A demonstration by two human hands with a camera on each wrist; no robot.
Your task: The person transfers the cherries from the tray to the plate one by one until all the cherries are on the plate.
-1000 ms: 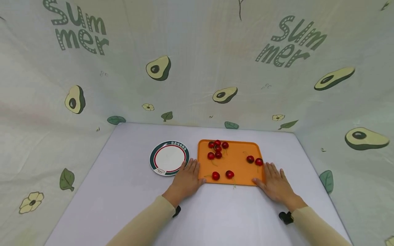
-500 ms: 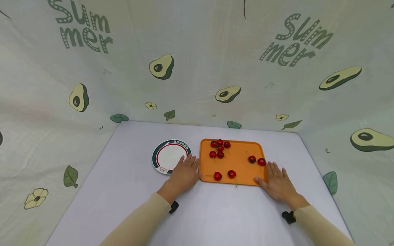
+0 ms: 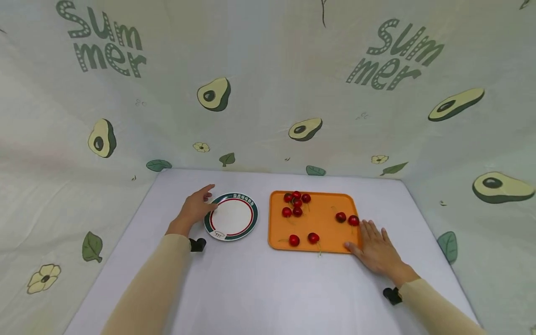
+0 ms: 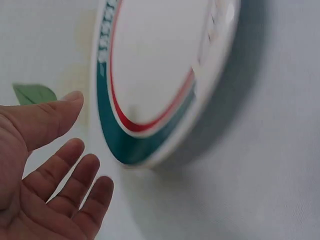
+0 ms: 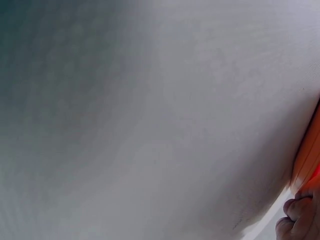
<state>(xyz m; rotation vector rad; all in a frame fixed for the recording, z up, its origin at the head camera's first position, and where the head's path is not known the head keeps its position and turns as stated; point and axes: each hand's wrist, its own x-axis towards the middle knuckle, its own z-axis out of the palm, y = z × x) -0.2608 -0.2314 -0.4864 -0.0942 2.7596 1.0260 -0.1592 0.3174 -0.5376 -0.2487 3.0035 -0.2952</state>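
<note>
A white plate (image 3: pixel 232 218) with a green and red rim lies left of an orange tray (image 3: pixel 322 221). My left hand (image 3: pixel 193 209) is at the plate's left edge, its thumb over the rim and its fingers spread apart. In the left wrist view, the thumb and loosely bent fingers are close beside the plate (image 4: pixel 155 60), holding nothing. On the tray are several red cherries (image 3: pixel 297 203) with stems, most of them grouped at the back left. My right hand (image 3: pixel 377 251) rests along the tray's right edge with straight fingers, its thumb over the front right corner.
A white cloth-covered table (image 3: pixel 293 293) bears the plate and tray. Behind it hangs a pale curtain (image 3: pixel 259 70) printed with avocados, leaves and lettering. The right wrist view shows mostly blurred white cloth and a sliver of the tray (image 5: pixel 309 155).
My left hand has left the tray's left edge and crossed the plate to its far left side. The right hand, tray and cherries have stayed in place.
</note>
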